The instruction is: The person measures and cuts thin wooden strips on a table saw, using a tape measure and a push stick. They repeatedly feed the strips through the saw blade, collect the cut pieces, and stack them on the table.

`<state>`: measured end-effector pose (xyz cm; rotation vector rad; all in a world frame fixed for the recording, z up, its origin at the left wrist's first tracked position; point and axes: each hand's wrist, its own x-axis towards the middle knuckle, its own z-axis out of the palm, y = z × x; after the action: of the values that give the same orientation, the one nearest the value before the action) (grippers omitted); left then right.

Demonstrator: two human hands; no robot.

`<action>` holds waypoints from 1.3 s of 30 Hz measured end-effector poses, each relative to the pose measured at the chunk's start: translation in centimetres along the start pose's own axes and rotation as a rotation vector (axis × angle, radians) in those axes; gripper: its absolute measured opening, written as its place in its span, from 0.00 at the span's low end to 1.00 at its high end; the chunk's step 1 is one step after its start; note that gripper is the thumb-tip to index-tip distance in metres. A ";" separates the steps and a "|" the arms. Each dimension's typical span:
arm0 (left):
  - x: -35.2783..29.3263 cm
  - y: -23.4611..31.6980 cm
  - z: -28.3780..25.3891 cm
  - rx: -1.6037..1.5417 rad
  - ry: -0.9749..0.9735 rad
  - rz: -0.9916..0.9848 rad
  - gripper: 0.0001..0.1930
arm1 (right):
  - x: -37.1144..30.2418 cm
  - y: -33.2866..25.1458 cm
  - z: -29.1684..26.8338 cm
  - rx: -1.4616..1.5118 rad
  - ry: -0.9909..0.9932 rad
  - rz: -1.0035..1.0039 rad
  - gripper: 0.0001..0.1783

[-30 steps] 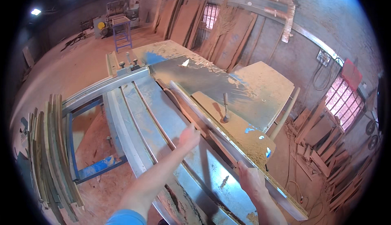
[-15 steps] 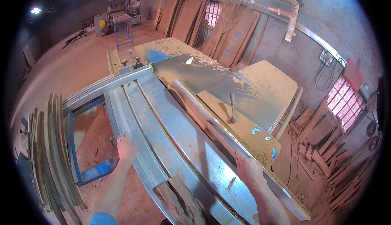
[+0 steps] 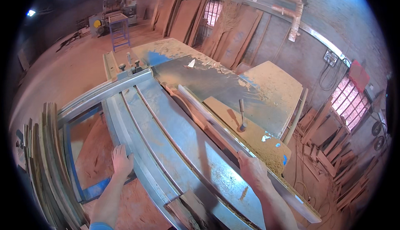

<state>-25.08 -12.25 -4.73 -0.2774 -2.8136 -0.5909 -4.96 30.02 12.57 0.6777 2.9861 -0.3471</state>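
My right hand (image 3: 253, 169) is closed on the near end of a long, reddish-brown wooden strip (image 3: 196, 117). The strip lies along a straight metal fence (image 3: 287, 196) and has a curved edge toward its far end. My left hand (image 3: 122, 161) lies at the left edge of the metal sliding table (image 3: 137, 159), its fingers bent and close together over the rim. Its fingertips are partly hidden. Long grooves run down the table, and a rough wood offcut (image 3: 183, 213) sits at its near end.
A metal crossbar (image 3: 112, 88) spans the table's far end. Beyond the fence stand a small upright handle (image 3: 241, 113) and a dusty board (image 3: 275, 92). Curved wood strips (image 3: 46, 167) are stacked at the left. Planks (image 3: 237, 38) lean on the back wall, and scraps (image 3: 325, 159) lie at the right.
My left hand has shifted left and nearer along the table's edge. My right hand has moved slightly farther along the fence. The whole view has turned a little.
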 end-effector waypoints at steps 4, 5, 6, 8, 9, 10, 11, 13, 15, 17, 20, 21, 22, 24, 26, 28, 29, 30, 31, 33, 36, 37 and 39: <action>-0.8 -0.7 1.8 -0.060 0.095 0.064 0.29 | 1.2 -0.5 0.4 0.005 0.014 -0.030 0.12; -0.6 -0.9 2.0 -0.064 0.072 0.069 0.29 | 1.6 -0.4 0.8 0.011 0.031 -0.046 0.11; -0.4 -1.1 2.1 -0.068 0.049 0.074 0.29 | 1.8 -0.4 1.0 0.016 0.047 -0.063 0.11; 0.1 -0.5 2.0 -0.074 0.045 0.068 0.29 | 2.3 -0.6 0.9 -0.005 0.076 -0.080 0.11; -0.2 -0.8 2.1 -0.066 0.043 0.056 0.29 | 2.4 -0.8 1.2 -0.004 0.078 -0.083 0.11; -0.4 -1.1 1.9 -0.058 0.041 0.044 0.29 | 2.7 -1.0 1.5 0.005 0.064 -0.077 0.11; -0.4 -0.9 2.0 -0.061 0.041 0.047 0.29 | 3.4 -1.1 1.4 -0.001 0.053 -0.072 0.12; -0.2 -0.7 2.0 -0.064 0.042 0.052 0.29 | 3.8 -1.6 1.1 -0.010 0.039 -0.063 0.12; -0.1 -0.7 1.8 -0.062 0.042 0.069 0.29 | 4.1 -2.7 0.6 -0.024 0.040 -0.059 0.12; -0.1 -0.9 1.7 -0.057 0.046 0.072 0.29 | 5.0 -3.2 0.2 -0.036 0.030 -0.077 0.12; -0.1 -1.3 1.8 -0.064 0.052 0.067 0.29 | 6.9 -4.5 0.4 -0.055 0.045 -0.108 0.13; 0.0 -1.1 1.8 -0.075 0.051 0.076 0.29 | 8.0 -5.1 0.5 -0.060 0.061 -0.119 0.13; 0.2 -1.0 1.7 -0.086 0.051 0.085 0.29 | 9.2 -5.6 0.4 -0.077 0.036 -0.111 0.13; 0.5 -0.3 1.7 -0.090 0.052 0.103 0.30 | 12.5 -6.6 -0.3 -0.109 -0.021 -0.104 0.14; 0.1 -0.7 1.0 -0.061 0.057 0.103 0.30 | 15.7 -9.3 -1.5 -0.132 0.004 -0.153 0.16; 0.0 -0.5 0.6 -0.066 0.058 0.123 0.30 | 18.3 -12.0 -3.2 -0.132 -0.016 -0.158 0.16; -0.1 -0.4 0.3 -0.067 0.043 0.121 0.30 | 19.8 -13.3 -3.2 -0.135 -0.016 -0.164 0.16; -0.1 -0.3 -0.1 -0.063 0.031 0.116 0.30 | 21.4 -14.7 -3.0 -0.135 -0.017 -0.175 0.16; 0.1 0.0 -0.3 -0.074 0.016 0.125 0.30 | 22.5 -15.5 -3.0 -0.115 -0.029 -0.151 0.16; -0.3 -0.3 -0.7 -0.065 -0.078 0.126 0.36 | 25.0 -17.4 -3.1 -0.065 -0.048 -0.113 0.18; 2.6 -0.9 -2.2 -0.144 -0.215 0.032 0.41 | 27.9 -18.4 -4.2 -0.020 -0.063 -0.170 0.15; 3.6 -1.4 -2.4 -0.169 -0.260 -0.033 0.41 | 29.1 -19.5 -4.4 -0.001 -0.069 -0.161 0.15; 9.6 -1.3 -2.9 -0.249 -0.098 0.031 0.34 | 30.3 -21.8 -5.7 0.009 -0.093 -0.129 0.16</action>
<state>-33.86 -13.33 0.06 -0.4065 -2.8212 -0.9465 -41.77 24.95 19.35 0.4577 2.9474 -0.3887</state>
